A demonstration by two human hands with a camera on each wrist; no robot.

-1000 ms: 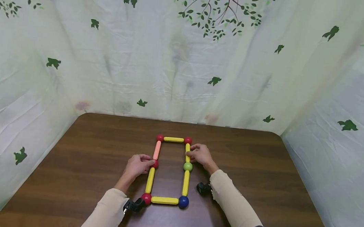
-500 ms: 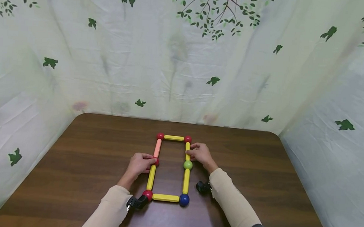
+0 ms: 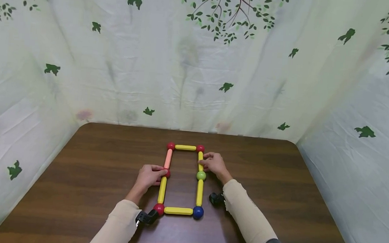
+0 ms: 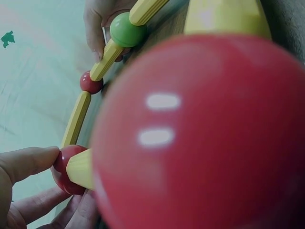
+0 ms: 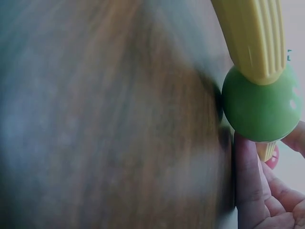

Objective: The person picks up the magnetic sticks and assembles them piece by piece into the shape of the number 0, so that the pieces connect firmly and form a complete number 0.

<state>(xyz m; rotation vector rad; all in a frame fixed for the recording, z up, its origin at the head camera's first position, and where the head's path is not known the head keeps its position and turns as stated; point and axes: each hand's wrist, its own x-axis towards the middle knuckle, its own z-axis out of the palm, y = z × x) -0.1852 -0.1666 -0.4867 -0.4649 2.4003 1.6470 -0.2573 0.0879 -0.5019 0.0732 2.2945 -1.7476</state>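
Observation:
A closed rectangular frame of magnetic rods and balls lies on the table. At the middle of its left side, my left hand [image 3: 147, 178] grips a red ball [image 3: 167, 173] between thumb and fingers, with a pink rod [image 3: 168, 158] beyond it and a yellow rod [image 3: 162, 190] on the near side. On the right side, my right hand [image 3: 216, 164] pinches the far yellow rod [image 3: 200, 156], just beyond the green ball [image 3: 201, 175]. In the left wrist view, the near-left red ball [image 4: 200, 133] looms large and hides much behind it.
A blue ball [image 3: 197, 212] forms the near-right corner, joined by a yellow rod [image 3: 178, 211] to the near-left ball. Two red balls with a yellow rod [image 3: 185, 147] between them make the far end. Behind the brown table [image 3: 262, 154] hangs a leaf-printed cloth [image 3: 151, 60].
The rod frame has slid slightly away from me and a little to the right, the left hand moving with it. Both hands keep their holds.

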